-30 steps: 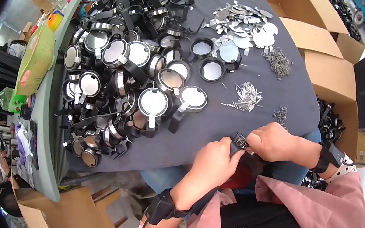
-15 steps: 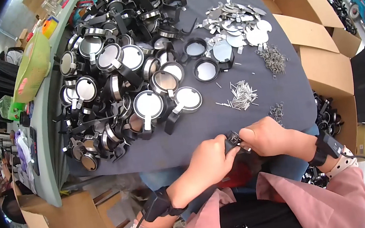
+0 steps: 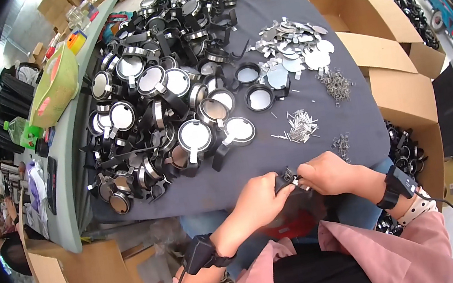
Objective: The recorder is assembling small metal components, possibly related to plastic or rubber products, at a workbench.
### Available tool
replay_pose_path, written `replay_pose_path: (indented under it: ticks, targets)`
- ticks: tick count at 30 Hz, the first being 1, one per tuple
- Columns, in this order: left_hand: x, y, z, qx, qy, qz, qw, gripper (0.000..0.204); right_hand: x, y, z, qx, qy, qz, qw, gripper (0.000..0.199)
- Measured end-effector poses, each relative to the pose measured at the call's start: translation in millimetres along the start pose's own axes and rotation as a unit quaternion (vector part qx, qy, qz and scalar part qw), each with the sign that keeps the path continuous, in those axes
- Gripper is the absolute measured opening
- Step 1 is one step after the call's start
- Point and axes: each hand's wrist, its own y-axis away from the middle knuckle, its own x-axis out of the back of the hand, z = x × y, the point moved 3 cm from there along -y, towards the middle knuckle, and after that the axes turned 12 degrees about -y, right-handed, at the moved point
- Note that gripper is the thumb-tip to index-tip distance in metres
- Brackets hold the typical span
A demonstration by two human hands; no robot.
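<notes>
Both hands' fingers mostly hide the small black part [image 3: 288, 177].

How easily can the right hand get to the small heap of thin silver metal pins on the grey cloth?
Probably yes: the small heap of thin silver metal pins lies just beyond the right hand, with bare cloth between, though its fingers hold a small black part.

I see open brown cardboard boxes [image 3: 383, 53] lined along the table's right edge — one lower down holds black round parts [image 3: 401, 142]. More brown cartons [image 3: 56, 0] are stacked at top left, and a green-and-pink bag [image 3: 54, 88] lies on the left bench.
</notes>
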Motion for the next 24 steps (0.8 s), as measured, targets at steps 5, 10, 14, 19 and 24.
replay_pose_path:
  ticks: [5,10,14,19,24]
  targets:
    - [-3.9,0.0,0.1,-0.001,-0.033,-0.005,0.999,0.032,1.9,-4.0,-2.1,-0.012,0.028,-0.022,0.999,0.021]
    - [-6.9,-2.6,6.7,-0.023,-0.038,0.038,0.998,0.033,2.3,-3.9,-6.4,-0.044,0.043,-0.013,0.998,0.021]
    - [-1.0,1.3,4.0,-0.026,-0.045,0.031,0.998,0.031,7.4,-7.2,-2.2,-0.046,0.019,-0.013,0.999,0.022]
    - [36.0,4.6,-7.1,0.022,-0.024,0.193,0.981,0.031,61.0,-20.4,42.0,-0.110,-0.059,0.297,0.947,0.031]
    - [69.8,14.7,-48.2,-0.057,-0.066,0.475,0.876,0.031,85.1,-65.6,85.7,-0.206,-0.059,0.294,0.931,0.056]
